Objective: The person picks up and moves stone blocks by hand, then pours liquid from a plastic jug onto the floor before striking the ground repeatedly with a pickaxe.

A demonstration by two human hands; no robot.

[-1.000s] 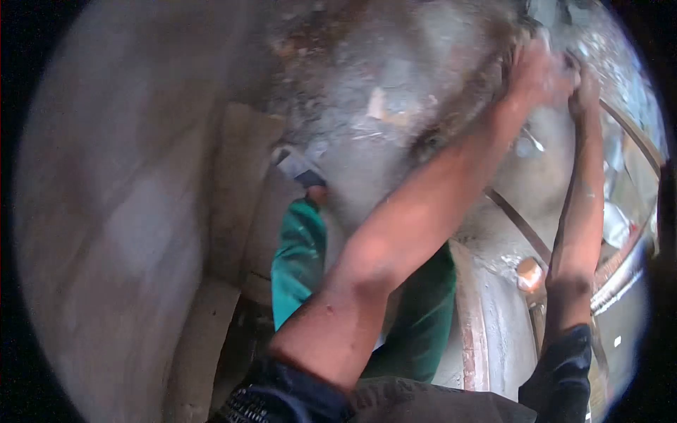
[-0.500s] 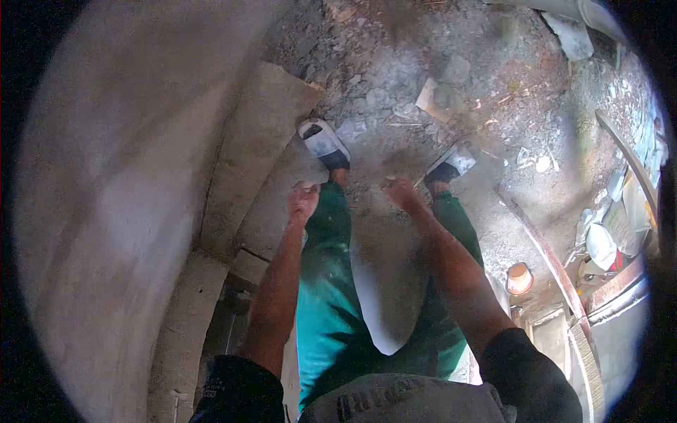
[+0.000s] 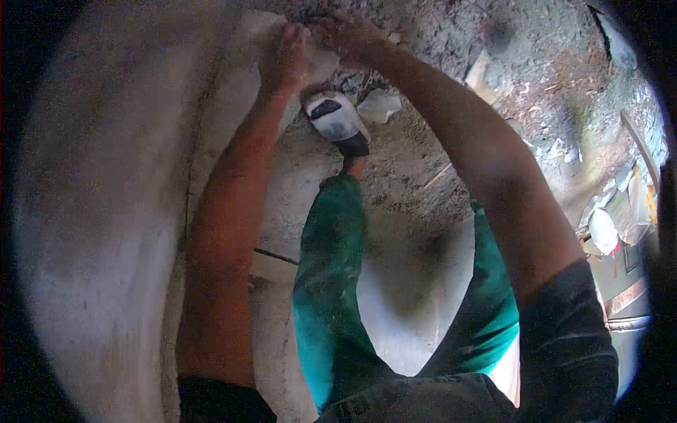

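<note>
A broad, smooth grey-brown wall surface [image 3: 106, 233] fills the left side, and beside it the left hand [image 3: 288, 60] reaches to the upper edge of the view, fingers together and pointing away from the body; whether they close on anything, I cannot tell. Just right of it, between the two hands, lies a pale grey, flat-looking chunk [image 3: 321, 65], perhaps a piece of stone or mortar, though the blur leaves that open. Below it stands a white and dark shoe [image 3: 335, 118] at the end of a green trouser leg [image 3: 331, 233]. The right hand [image 3: 350, 41] is bent in towards the left one, its fingers curled downward near the chunk, their grip unclear. The step in hand looks like handling or working at this spot with both hands; moving the chunk would call for a firm hold on both sides, clear of the shoe. Right of the shoe lies a pale, angular fragment [image 3: 379, 106], and farther right a white, rounded object [image 3: 603, 231] sits among scattered debris. Both sets of fingertips are dark and smeared, the right forearm covers part of the ground, and the right foot is mostly hidden.
</note>
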